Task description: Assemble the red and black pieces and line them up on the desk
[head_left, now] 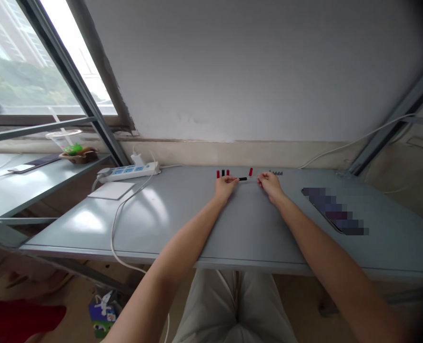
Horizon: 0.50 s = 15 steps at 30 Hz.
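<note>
My left hand (226, 186) rests on the grey table (254, 228), its fingertips at one end of a small black cylinder (243, 178). A thin pale wire (252, 177) seems to run from that cylinder to my right hand (269, 185), though it is too fine to be sure. Behind my left hand stand several small red and black pieces (223, 173). A single red piece (250, 172) stands between my hands, and a row of small grey parts (276, 173) lies beyond my right hand.
A white power strip (127, 172) lies at the table's back left, with a white cable trailing over the table. A white square pad (111, 190) lies near it. A dark pixelated object (335, 211) lies to the right. The wall closes the table's far side.
</note>
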Tool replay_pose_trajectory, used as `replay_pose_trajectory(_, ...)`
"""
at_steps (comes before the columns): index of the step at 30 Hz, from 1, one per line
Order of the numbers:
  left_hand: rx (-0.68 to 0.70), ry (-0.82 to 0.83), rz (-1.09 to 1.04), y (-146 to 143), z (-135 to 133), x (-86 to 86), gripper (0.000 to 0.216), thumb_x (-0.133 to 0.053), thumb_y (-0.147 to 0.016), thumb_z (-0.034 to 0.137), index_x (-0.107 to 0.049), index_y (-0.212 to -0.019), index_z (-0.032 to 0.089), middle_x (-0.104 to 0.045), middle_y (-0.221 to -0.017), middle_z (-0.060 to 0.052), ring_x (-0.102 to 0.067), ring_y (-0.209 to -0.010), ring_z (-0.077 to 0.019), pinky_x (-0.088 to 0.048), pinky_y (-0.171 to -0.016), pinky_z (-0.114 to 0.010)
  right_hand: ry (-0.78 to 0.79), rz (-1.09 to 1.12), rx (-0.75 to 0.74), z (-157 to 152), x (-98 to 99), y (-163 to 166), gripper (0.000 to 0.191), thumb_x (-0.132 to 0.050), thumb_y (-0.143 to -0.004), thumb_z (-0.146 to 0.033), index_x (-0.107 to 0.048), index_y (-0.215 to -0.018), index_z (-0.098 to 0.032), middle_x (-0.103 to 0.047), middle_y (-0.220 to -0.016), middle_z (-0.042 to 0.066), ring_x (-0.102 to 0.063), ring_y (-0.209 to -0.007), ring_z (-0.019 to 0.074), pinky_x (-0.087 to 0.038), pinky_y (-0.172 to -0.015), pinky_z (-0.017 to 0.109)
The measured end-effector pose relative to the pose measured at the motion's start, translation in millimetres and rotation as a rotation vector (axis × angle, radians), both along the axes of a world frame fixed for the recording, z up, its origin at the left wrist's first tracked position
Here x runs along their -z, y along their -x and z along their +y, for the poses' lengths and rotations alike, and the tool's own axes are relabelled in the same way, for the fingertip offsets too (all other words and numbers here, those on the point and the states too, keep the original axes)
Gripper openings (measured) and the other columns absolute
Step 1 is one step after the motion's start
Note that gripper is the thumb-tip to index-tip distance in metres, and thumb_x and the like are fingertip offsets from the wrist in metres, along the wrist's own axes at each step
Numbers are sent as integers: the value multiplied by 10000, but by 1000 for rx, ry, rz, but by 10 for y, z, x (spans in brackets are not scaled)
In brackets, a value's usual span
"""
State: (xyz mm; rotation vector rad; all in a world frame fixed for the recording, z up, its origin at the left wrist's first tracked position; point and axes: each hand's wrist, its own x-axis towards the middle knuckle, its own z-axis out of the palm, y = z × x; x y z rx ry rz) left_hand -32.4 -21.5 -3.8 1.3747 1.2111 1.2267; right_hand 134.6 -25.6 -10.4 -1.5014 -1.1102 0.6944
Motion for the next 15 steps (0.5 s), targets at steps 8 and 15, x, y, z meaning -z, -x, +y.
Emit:
replay_pose_trajectory(8,126,15,-27,-10,21,41,126,-672,-639,208,-627,-708,112,-635,-690,-74,-542,-606,-106,-428,-636,-257,93,104,-292,-112,-47,109,69,-501,-778,-210,-497,-723,-171,-553,-623,7,-428,-451,62,-325,-447,208)
replay_pose_trajectory(15,156,-2,7,3,34,50,142,-684,-623,219,-626,-704,118,-632,-670,-61,-530,-585,-99,-418,-618,-245,120,110,-303,-101,-32,96,85,-502,-791,-222,-502,-725,-169,-554,-623,7,-419,-449,56,-316,-433,197)
